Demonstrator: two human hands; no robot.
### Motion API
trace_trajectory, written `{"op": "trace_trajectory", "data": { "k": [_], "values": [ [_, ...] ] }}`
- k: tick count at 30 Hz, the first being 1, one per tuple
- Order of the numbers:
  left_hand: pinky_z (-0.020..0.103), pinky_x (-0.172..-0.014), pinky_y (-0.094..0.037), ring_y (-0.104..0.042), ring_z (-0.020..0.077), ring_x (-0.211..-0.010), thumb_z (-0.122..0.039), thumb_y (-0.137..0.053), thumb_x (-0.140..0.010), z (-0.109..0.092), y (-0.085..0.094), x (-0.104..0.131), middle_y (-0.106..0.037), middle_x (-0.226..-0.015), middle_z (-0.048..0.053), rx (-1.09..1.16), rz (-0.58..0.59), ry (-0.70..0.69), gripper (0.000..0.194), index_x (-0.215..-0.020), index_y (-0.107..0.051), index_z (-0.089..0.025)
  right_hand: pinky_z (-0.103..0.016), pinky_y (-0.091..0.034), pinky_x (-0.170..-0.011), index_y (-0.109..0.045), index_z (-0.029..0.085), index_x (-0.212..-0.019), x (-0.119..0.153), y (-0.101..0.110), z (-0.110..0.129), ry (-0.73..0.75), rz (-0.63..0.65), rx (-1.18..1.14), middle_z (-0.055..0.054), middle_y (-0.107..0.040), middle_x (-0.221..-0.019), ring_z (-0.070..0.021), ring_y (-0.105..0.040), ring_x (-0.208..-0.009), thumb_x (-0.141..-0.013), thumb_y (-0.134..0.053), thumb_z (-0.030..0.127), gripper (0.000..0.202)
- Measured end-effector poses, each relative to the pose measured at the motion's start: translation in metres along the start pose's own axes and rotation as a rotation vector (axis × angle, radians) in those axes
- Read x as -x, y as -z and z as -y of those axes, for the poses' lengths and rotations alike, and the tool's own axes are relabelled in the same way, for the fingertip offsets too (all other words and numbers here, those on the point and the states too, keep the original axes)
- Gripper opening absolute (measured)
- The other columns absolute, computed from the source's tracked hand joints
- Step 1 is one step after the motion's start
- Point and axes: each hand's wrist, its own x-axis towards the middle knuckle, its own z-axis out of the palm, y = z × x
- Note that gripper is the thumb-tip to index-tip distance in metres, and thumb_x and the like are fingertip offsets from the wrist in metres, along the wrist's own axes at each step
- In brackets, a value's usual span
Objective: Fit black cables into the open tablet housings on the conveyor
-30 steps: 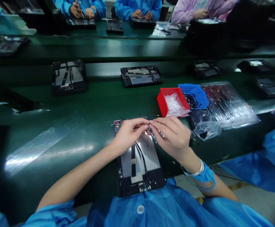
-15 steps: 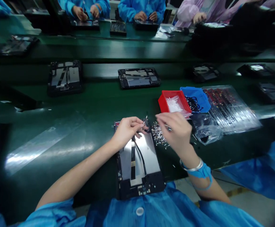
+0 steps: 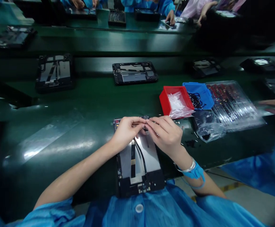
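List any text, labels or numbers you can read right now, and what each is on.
None can be read.
Opened tablet chassis under the left hand and right hand: board markings too small and blurred.
Red bin, blue bin, clear parts tray: no legible print.

Bins [image 3: 175, 99] right of tablet [image 3: 138, 164], hands [image 3: 128, 130] on it

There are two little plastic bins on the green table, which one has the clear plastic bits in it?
The red plastic bin, the one closer to the person's hands. It holds a heap of clear plastic pieces; the blue plastic bin beside it holds black pieces instead.
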Motion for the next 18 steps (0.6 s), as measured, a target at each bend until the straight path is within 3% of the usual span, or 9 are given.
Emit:
{"op": "trace_trajectory", "data": {
  "k": [3, 6, 9, 11, 13, 15, 18],
  "values": [
    [0.017, -0.039, -0.041, -0.057, 0.0096, -0.044, -0.005, -0.057, -0.079, 0.0, 0.001, 0.0, -0.064, -0.057, 0.0, -0.037, 0.002, -0.009, 0.018, -0.078, -0.073, -0.013, -0.029, -0.051, -0.059, -0.066, 0.016, -0.083, -0.001, -0.001, 0.003, -0.026, 0.003, 0.002, -0.006, -0.073, -0.079, -0.0167, -0.061, -0.071, -0.083, -0.06, 0.01, 0.009],
    [0.017, -0.037, -0.039, -0.054, 0.0087, -0.042, -0.007, -0.059, -0.078, 0.0, 0.004, -0.001, -0.065, -0.058, 0.001, -0.024, -0.018, 0.025, 0.012, -0.075, -0.07, -0.012, -0.028, -0.05, -0.059, -0.067, 0.017, -0.082, -0.002, 0.0, -0.014, -0.071, -0.047, 0.016, -0.003, -0.072, -0.075, -0.0151, -0.061, -0.067, -0.082, -0.06, 0.009, 0.011],
    [0.016, -0.036, -0.038, -0.058, 0.0103, -0.047, -0.011, -0.062, -0.078, 0.0, 0.008, -0.005, -0.065, -0.06, 0.003, 0.016, -0.036, 0.034, 0.007, -0.075, -0.068, -0.011, -0.029, -0.049, -0.059, -0.069, 0.019, -0.085, 0.004, 0.001, -0.062, -0.285, -0.171, 0.173, -0.002, -0.07, -0.07, -0.0157, -0.061, -0.063, -0.081, -0.058, 0.01, 0.016],
    [0.017, -0.036, -0.038, -0.058, 0.0101, -0.048, -0.014, -0.063, -0.077, 0.001, 0.009, -0.007, -0.065, -0.06, 0.004, 0.033, -0.034, 0.017, 0.005, -0.076, -0.068, -0.012, -0.035, -0.049, -0.064, -0.071, 0.02, -0.078, 0.011, 0.0, -0.099, -0.48, -0.109, 0.275, -0.005, -0.07, -0.073, -0.0203, -0.062, -0.07, -0.079, -0.054, 0.009, 0.02],
    [0.017, -0.037, -0.038, -0.057, 0.0099, -0.048, -0.016, -0.065, -0.076, 0.002, 0.009, -0.008, -0.065, -0.061, 0.004, 0.039, -0.033, 0.009, 0.006, -0.077, -0.068, -0.012, -0.037, -0.047, -0.062, -0.073, 0.018, -0.075, 0.017, 0.001, -0.124, -0.575, 0.021, 0.335, -0.008, -0.07, -0.075, -0.0231, -0.06, -0.071, -0.077, -0.058, 0.013, 0.016],
    [0.017, -0.037, -0.036, -0.055, 0.0093, -0.046, -0.018, -0.065, -0.076, 0.002, 0.01, -0.008, -0.065, -0.06, 0.004, 0.035, -0.027, 0.014, 0.007, -0.077, -0.068, -0.011, -0.037, -0.046, -0.062, -0.074, 0.019, -0.079, 0.018, 0.003, -0.13, -0.576, 0.03, 0.369, -0.008, -0.072, -0.08, -0.0243, -0.059, -0.073, -0.077, -0.06, 0.016, 0.015],
    [0.017, -0.036, -0.032, -0.051, 0.0082, -0.043, -0.02, -0.063, -0.077, 0.002, 0.009, -0.008, -0.063, -0.057, 0.004, 0.015, -0.001, 0.029, 0.009, -0.074, -0.066, -0.012, -0.036, -0.047, -0.064, -0.074, 0.02, -0.085, 0.012, 0.006, -0.102, -0.458, -0.127, 0.348, -0.006, -0.072, -0.081, -0.0224, -0.059, -0.076, -0.081, -0.053, 0.01, 0.023]
  ]
}}
